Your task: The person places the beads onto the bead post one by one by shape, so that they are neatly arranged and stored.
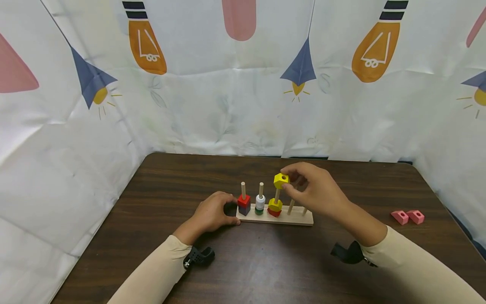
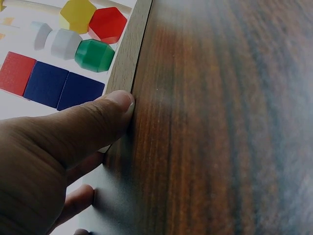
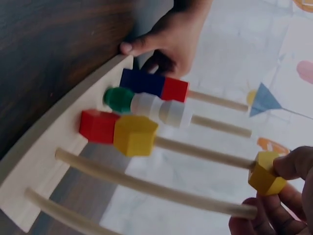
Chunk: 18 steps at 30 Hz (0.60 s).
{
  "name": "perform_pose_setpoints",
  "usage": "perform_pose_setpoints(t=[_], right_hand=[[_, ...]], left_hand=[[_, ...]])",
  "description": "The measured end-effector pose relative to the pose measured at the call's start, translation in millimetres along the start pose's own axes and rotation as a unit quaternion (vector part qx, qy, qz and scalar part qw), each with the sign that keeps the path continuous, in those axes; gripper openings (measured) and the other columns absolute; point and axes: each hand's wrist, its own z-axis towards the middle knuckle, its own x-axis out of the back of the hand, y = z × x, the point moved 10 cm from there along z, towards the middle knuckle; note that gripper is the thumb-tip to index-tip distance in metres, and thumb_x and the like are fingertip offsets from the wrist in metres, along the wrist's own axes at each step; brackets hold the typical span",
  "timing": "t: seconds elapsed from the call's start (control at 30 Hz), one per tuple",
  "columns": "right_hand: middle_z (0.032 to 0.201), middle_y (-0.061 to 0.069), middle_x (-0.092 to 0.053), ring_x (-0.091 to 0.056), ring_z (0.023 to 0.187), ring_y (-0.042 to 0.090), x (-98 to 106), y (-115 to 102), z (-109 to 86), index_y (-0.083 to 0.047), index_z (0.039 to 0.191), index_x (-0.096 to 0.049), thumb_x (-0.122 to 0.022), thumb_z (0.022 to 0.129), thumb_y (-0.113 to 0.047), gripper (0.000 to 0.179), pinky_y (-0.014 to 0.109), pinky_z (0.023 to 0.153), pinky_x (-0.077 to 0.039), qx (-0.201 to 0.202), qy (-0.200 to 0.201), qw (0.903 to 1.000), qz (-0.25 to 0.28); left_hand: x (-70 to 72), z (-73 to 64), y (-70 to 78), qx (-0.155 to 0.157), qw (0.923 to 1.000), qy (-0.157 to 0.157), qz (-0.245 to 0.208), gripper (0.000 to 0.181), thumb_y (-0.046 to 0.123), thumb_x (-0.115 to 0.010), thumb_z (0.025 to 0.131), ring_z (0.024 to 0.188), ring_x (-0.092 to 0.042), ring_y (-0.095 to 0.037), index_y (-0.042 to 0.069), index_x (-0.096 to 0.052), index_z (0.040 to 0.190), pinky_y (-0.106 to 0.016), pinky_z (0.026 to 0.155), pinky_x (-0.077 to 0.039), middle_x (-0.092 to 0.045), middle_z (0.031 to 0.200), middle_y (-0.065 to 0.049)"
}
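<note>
My left hand (image 1: 212, 213) grips the left end of a wooden peg board (image 1: 292, 220), its thumb on the front edge in the left wrist view. Between thumb and fingers, my right hand (image 1: 317, 188) pinches a yellow hexagonal block (image 1: 280, 180) at the tip of the third peg from the left. Whether the peg has entered its hole I cannot tell. Lower on that peg, another yellow block (image 3: 135, 135) sits above a red block (image 3: 98, 126). The first peg bears a red square block (image 3: 175, 89) above dark blue ones (image 2: 46, 83). White beads (image 1: 260, 201) top a green one (image 2: 94, 55) on the second.
Two bare pegs (image 3: 146, 182) stand at the board's right end. Two pink slanted blocks (image 1: 408, 217) with holes lie at the right on the dark wooden table (image 1: 243, 261). Behind the table hangs a white printed cloth (image 1: 235, 114).
</note>
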Motion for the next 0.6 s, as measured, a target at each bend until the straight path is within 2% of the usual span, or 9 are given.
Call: perform_pose_setpoints(t=[0.37, 0.6], right_hand=[[0.102, 0.001, -0.066, -0.061, 0.087, 0.016, -13.8, -0.3, -6.4, -0.005, 0.12, -0.068, -0.08, 0.088, -0.008, 0.034, 0.039, 0.075, -0.057, -0.053, 0.019, 0.9984, -0.006], [0.103, 0.003, -0.065, -0.06, 0.085, 0.018, -22.4, 4.3, -13.1, -0.004, 0.126, -0.065, -0.08, 0.089, -0.01, 0.041, 0.035, 0.072, -0.053, -0.08, 0.043, 0.9958, -0.01]], left_hand=[[0.0, -0.6, -1.5, 0.002, 1.0, -0.001, -0.001, 0.05, 0.039, -0.096, 0.07, 0.123, -0.059, -0.024, 0.022, -0.077, 0.114, -0.049, 0.098, -0.05, -0.068, 0.124, -0.003], [-1.5, 0.0, -1.6, -0.001, 1.0, -0.006, -0.005, 0.051, 0.038, -0.095, 0.07, 0.124, -0.059, -0.025, 0.021, -0.076, 0.114, -0.049, 0.1, -0.049, -0.068, 0.124, -0.004]])
